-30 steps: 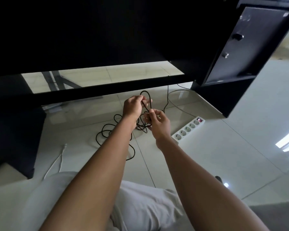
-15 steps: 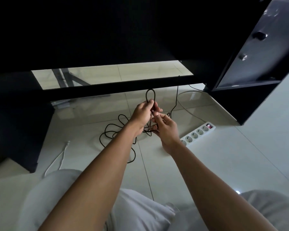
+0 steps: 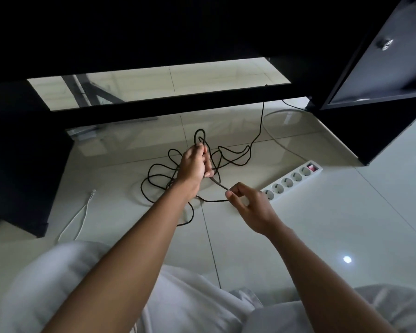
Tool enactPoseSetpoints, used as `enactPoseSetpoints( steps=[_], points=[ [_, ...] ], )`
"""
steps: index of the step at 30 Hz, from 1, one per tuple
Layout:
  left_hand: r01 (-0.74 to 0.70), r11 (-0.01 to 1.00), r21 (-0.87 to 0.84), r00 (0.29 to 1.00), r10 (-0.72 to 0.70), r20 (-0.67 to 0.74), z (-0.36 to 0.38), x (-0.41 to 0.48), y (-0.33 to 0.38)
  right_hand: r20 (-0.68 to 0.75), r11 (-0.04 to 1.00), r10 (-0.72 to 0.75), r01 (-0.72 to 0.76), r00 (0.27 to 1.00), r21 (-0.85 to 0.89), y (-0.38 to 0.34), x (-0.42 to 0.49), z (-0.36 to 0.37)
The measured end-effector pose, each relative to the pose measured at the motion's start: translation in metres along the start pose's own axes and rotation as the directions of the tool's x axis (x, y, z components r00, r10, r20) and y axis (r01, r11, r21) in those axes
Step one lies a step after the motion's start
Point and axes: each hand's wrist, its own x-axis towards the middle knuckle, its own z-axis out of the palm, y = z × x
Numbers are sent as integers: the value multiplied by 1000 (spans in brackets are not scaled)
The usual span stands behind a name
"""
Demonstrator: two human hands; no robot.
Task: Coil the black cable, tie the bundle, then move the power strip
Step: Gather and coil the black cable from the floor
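The thumb and forefinger tips (image 3: 229,193) of the right hand (image 3: 251,206) pinch one strand of the black cable (image 3: 219,184), with the other fingers loosely curled behind them. That strand runs up and left into the left hand (image 3: 193,164), whose fingers are wrapped tightly round a gathered loop that pokes out above the fist.

Beyond the hands, most of the cable lies on the pale tiled floor (image 3: 322,224) in loose, overlapping loops. One length climbs to the dark desk bar (image 3: 178,106). The white power strip (image 3: 291,181) lies flat just beside the right hand.

We judge the coiling barely begun. Drawing in slack could pull the crossed floor loops into a knot. We cannot tell whether the far end is fastened; if it is, a hard pull could jerk it or drag the loop from the left fist.
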Motion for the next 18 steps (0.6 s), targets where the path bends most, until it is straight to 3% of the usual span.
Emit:
enactPoseSetpoints(
  steps=[4, 8, 13, 18],
  points=[
    [52, 998, -39, 995, -55, -83, -21, 5, -14, 40, 964, -132, 137, 991, -227, 10, 1, 3],
    [43, 994, -96, 980, -61, -187, -36, 23, -10, 55, 923, -104, 117, 993, -368, 28, -5, 14],
    [121, 989, 82, 980, -106, -169, -41, 24, -19, -19, 993, 66, -68, 998, -97, 28, -2, 18],
    [188, 916, 354, 982, -184, -46, -29, 13, -36, -46, 978, 194, -190, 980, 81, 8, 1, 18]
  ],
)
